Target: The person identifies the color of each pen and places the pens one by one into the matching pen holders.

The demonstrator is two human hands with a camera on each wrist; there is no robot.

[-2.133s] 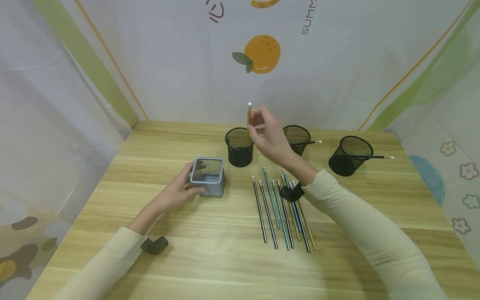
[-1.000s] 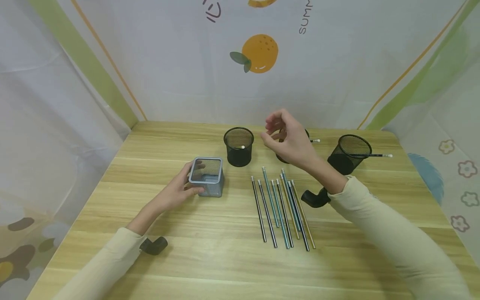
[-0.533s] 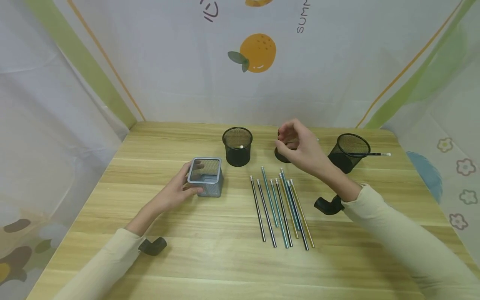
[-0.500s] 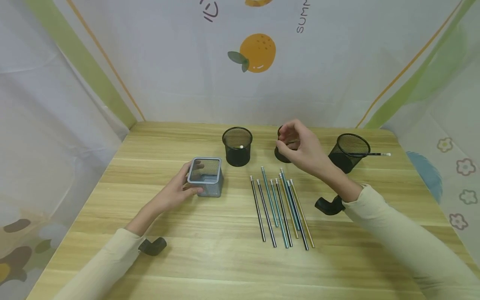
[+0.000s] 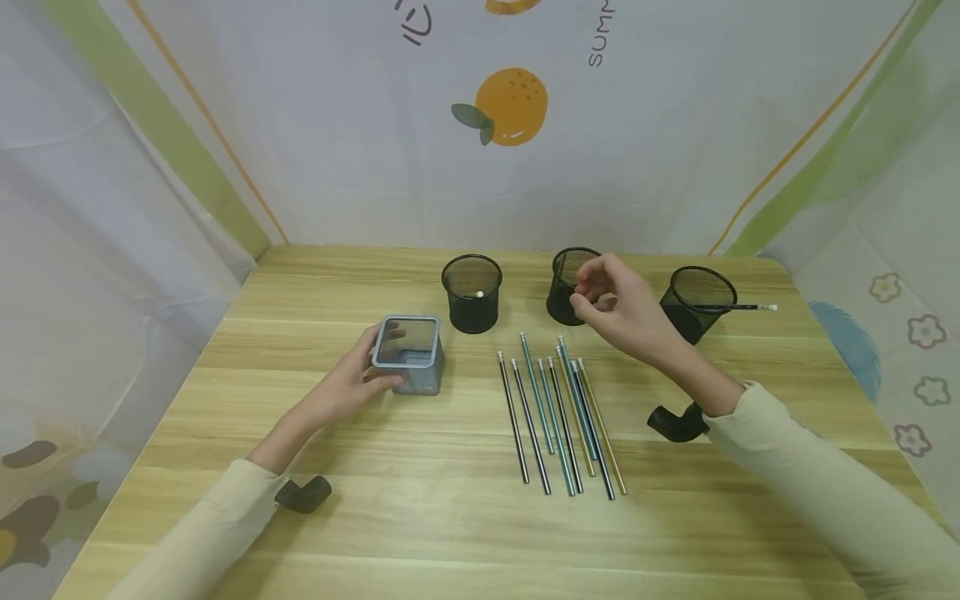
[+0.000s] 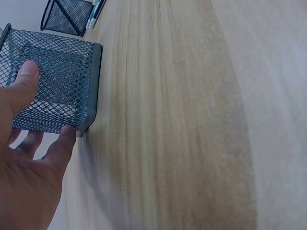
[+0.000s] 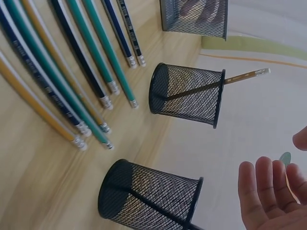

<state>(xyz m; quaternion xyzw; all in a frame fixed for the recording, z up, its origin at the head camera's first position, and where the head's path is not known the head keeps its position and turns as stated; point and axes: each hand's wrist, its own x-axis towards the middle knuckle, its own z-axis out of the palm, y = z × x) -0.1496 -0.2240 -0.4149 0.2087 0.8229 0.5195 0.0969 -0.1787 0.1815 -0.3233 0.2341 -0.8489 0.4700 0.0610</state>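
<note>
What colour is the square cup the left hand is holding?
The square cup is silvery grey; the head view shows it best.

High forward-down head view, closer tilted wrist views, shared pencils

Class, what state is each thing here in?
Square grey mesh holder: upright, gripped by left hand.
Left round black mesh cup: upright, gold pencil inside.
Middle round black mesh cup: upright, dark pencil inside.
Right round black mesh cup: upright, another dark pencil leaning out.
Teal, dark and gold pencils: lying flat, loose.
Right hand: empty, fingers bent.
</note>
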